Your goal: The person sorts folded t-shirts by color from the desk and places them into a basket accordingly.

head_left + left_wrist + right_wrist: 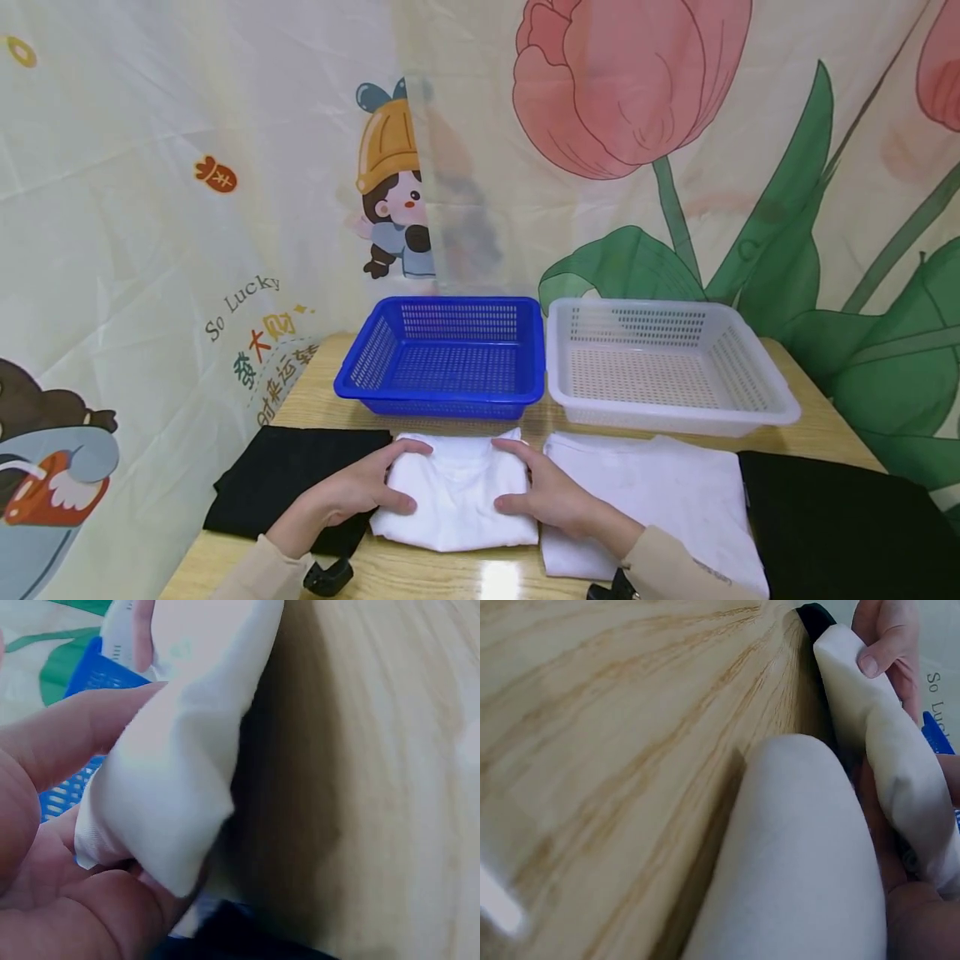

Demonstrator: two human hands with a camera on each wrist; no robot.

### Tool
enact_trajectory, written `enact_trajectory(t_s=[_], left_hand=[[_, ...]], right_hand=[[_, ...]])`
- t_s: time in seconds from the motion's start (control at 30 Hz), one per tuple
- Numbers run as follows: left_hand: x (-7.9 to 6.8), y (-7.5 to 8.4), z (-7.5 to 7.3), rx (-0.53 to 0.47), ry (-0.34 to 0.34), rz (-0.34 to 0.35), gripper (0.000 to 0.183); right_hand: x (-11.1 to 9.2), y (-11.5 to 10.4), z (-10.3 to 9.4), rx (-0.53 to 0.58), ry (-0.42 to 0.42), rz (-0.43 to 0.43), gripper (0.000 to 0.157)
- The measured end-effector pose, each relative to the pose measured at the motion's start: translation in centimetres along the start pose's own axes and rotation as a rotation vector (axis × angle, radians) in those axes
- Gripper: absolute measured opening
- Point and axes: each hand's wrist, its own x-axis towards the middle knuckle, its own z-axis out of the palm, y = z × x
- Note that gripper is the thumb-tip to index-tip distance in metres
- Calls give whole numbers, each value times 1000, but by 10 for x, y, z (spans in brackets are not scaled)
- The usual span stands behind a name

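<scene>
Both hands grip a folded white T-shirt (457, 500) by its two sides, near the front of the table. My left hand (356, 492) holds the left side, thumb on the near face and fingers behind, as the left wrist view shows with the bunched white cloth (169, 757). On the opposite side, my right hand (558, 496) grips with the thumb in front; its other fingers are partly hidden behind the shirt. The right wrist view shows the shirt (900, 757) edge-on. A neckline is visible at the shirt's upper middle.
A blue basket (442, 408) and a white basket (675, 414) stand side by side behind the shirt. Folded black cloth (300, 475) lies at left. To the right lie a larger folded white cloth (652, 500) and another black cloth (840, 525). A printed curtain hangs behind.
</scene>
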Motion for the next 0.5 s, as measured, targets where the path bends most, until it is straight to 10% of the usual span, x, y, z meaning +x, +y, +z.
enact_trajectory(t_s=[0.5], left_hand=[[-31, 69, -21, 89, 33, 53, 85]], right_hand=[[-17, -59, -28, -57, -52, -137, 93]])
